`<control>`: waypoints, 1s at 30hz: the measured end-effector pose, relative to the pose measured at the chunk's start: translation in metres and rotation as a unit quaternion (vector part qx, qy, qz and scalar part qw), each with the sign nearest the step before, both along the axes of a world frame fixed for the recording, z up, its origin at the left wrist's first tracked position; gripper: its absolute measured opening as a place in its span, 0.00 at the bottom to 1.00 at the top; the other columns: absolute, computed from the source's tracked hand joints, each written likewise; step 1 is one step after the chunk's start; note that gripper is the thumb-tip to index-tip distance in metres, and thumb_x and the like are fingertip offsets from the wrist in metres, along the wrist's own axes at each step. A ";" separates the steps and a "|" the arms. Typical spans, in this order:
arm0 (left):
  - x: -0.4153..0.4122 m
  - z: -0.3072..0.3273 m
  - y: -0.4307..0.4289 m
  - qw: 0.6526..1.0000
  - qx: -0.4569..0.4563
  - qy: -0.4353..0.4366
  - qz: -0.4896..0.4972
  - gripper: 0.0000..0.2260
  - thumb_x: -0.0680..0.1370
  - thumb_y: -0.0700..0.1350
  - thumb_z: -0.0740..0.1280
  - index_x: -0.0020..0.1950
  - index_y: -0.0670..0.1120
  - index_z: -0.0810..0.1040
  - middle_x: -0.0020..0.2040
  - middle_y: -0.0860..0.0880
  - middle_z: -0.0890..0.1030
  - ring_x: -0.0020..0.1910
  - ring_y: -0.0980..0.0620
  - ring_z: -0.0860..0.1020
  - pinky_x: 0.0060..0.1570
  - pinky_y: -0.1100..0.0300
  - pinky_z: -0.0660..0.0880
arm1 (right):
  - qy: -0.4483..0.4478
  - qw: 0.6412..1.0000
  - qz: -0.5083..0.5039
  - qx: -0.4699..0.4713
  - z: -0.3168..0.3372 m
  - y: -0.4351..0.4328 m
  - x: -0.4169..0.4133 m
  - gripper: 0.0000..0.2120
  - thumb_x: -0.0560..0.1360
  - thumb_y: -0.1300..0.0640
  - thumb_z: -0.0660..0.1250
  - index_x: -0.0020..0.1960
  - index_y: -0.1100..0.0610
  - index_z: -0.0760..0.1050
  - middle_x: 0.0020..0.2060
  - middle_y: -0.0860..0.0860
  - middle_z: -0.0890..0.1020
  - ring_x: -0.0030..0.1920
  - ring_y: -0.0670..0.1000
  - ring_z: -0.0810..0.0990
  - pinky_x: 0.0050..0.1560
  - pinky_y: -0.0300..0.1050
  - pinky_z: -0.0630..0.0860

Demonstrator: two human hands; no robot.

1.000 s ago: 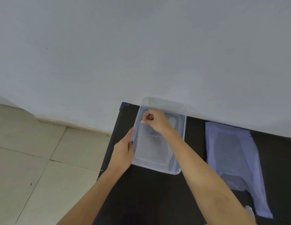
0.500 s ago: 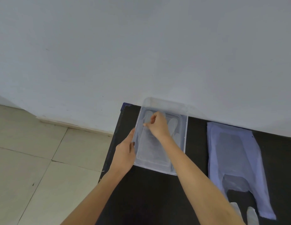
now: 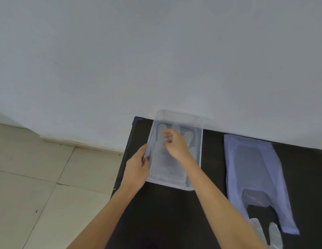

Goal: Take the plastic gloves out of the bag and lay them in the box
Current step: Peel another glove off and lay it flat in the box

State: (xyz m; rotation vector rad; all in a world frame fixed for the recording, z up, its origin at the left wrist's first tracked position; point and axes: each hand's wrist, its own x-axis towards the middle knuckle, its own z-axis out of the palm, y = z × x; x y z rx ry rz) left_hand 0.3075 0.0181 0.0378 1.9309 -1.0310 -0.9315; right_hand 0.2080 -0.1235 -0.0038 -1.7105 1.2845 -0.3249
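Note:
A clear plastic box (image 3: 199, 151) stands at the back left of the black table (image 3: 165, 212). A thin transparent glove (image 3: 163, 164) lies flat inside it, fingers toward the wall. My right hand (image 3: 174, 144) hovers inside the box over the glove, fingers loosely curled and apart, holding nothing that I can see. My left hand (image 3: 137, 168) grips the box's left wall. A pale lilac plastic bag (image 3: 253, 173) lies flat to the right. Fingertips of another clear glove (image 3: 274, 234) show at the bottom right, by the bag's handle.
A white wall rises right behind the table. Beige floor tiles (image 3: 39, 177) lie beyond the table's left edge, which runs close beside the box.
My right hand has let go of the glove and drawn back a little over it, fingers loosening. The view has tilted down, bringing the second glove's fingertips into sight. My left hand stays on the box.

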 end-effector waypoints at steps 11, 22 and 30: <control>-0.088 0.032 0.037 0.997 -0.060 -0.029 -0.044 0.12 0.81 0.40 0.60 0.62 0.50 0.77 0.62 0.54 0.76 0.60 0.60 0.71 0.63 0.66 0.63 | -0.081 0.969 -0.205 -0.113 0.083 0.126 -0.173 0.15 0.75 0.66 0.69 0.57 0.50 0.78 0.50 0.44 0.83 0.44 0.38 0.80 0.46 0.25 0.73; -0.262 -0.002 0.100 0.979 0.010 -0.021 -0.202 0.12 0.79 0.37 0.62 0.57 0.48 0.81 0.54 0.54 0.80 0.54 0.58 0.76 0.57 0.64 0.71 | 0.044 0.943 -0.328 -0.041 0.042 0.249 -0.386 0.17 0.77 0.63 0.67 0.65 0.55 0.75 0.54 0.49 0.81 0.50 0.46 0.80 0.49 0.25 0.70; -0.359 -0.060 0.157 0.976 0.141 -0.080 -0.148 0.10 0.78 0.41 0.63 0.56 0.48 0.80 0.53 0.50 0.83 0.51 0.52 0.79 0.55 0.58 0.76 | 0.157 0.935 -0.312 0.051 -0.012 0.277 -0.476 0.20 0.76 0.56 0.70 0.66 0.57 0.73 0.62 0.53 0.77 0.60 0.54 0.78 0.61 0.48 0.74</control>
